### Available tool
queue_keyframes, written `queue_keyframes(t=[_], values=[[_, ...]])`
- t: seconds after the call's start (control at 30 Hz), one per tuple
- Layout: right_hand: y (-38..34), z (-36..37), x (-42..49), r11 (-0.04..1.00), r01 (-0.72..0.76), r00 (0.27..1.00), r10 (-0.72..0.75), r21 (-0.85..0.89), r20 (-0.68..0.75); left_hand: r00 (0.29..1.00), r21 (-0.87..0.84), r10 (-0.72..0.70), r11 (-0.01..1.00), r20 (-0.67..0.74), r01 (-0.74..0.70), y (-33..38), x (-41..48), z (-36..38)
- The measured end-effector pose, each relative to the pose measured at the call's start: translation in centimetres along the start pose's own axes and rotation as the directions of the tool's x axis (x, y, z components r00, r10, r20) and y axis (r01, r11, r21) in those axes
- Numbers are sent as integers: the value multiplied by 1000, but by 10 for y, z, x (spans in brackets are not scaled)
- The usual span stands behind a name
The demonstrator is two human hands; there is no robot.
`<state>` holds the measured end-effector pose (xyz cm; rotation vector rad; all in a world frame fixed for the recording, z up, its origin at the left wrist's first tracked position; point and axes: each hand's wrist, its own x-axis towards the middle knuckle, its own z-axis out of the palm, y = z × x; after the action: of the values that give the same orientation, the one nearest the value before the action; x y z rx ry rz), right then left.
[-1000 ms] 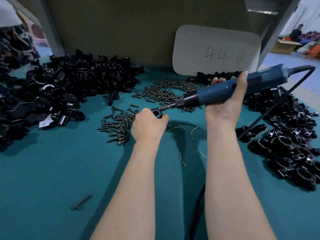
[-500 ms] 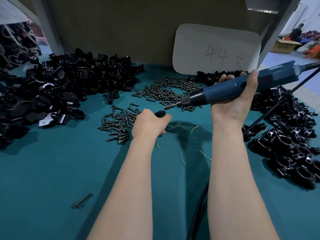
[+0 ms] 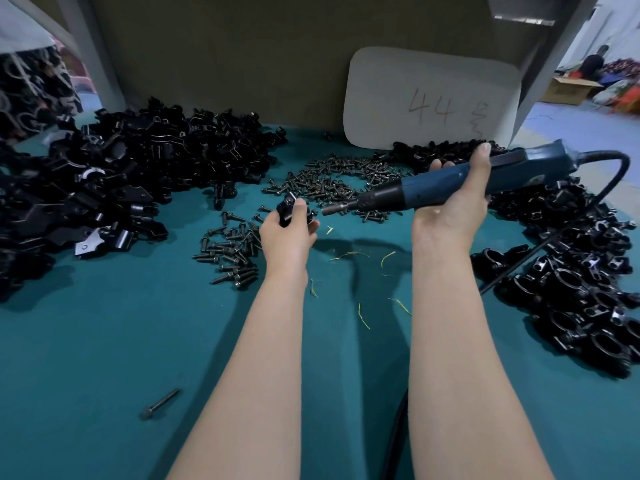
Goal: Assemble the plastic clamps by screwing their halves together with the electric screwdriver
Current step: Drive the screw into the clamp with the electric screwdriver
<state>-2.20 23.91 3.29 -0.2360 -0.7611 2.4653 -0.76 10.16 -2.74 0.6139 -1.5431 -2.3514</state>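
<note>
My left hand (image 3: 289, 233) holds a black plastic clamp (image 3: 289, 209) above the teal table, fingers curled round it. My right hand (image 3: 453, 209) grips the blue electric screwdriver (image 3: 436, 190), which lies nearly level with its bit (image 3: 334, 210) pointing left. The bit's tip sits a short gap to the right of the clamp, not touching it. A large heap of black clamp halves (image 3: 114, 181) covers the left of the table. Dark screws (image 3: 332, 181) lie scattered behind my hands, with a smaller bunch of screws (image 3: 232, 249) just left of my left hand.
A pile of black clamps (image 3: 585, 289) lies at the right, crossed by the screwdriver's black cable (image 3: 540, 251). A white card marked 44 (image 3: 429, 102) leans on the back wall. One loose bolt (image 3: 159, 404) lies near the front left. Yellow threads (image 3: 362, 315) dot the table.
The screwdriver bit has pulled away to the right from the clamp. My left hand has lifted and turned the clamp, which now shows more above my fingers.
</note>
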Motion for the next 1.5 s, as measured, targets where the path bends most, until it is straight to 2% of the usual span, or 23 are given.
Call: queue_keyframes(t=[0.43, 0.67, 0.83, 1.0, 1.23, 1.5], values=[[5, 4, -4, 999, 11, 998, -8, -34, 61, 990, 148, 142, 979, -21, -137, -8, 6, 2], [8, 8, -9, 992, 39, 996, -29, -116, 87, 988, 122, 142, 983, -63, -133, -11, 8, 1], [9, 11, -13, 994, 58, 989, -45, -96, 139, 987, 142, 138, 982, -86, -125, -12, 8, 1], [12, 13, -17, 981, 106, 977, -72, -163, 201, 982, 195, 176, 968, -75, -158, -13, 8, 1], [13, 14, -17, 981, 114, 981, -86, -160, 172, 982, 180, 183, 968, -46, -172, -13, 8, 1], [17, 21, -23, 973, 147, 971, -107, -180, 214, 987, 118, 140, 985, -83, -130, -10, 5, 1]])
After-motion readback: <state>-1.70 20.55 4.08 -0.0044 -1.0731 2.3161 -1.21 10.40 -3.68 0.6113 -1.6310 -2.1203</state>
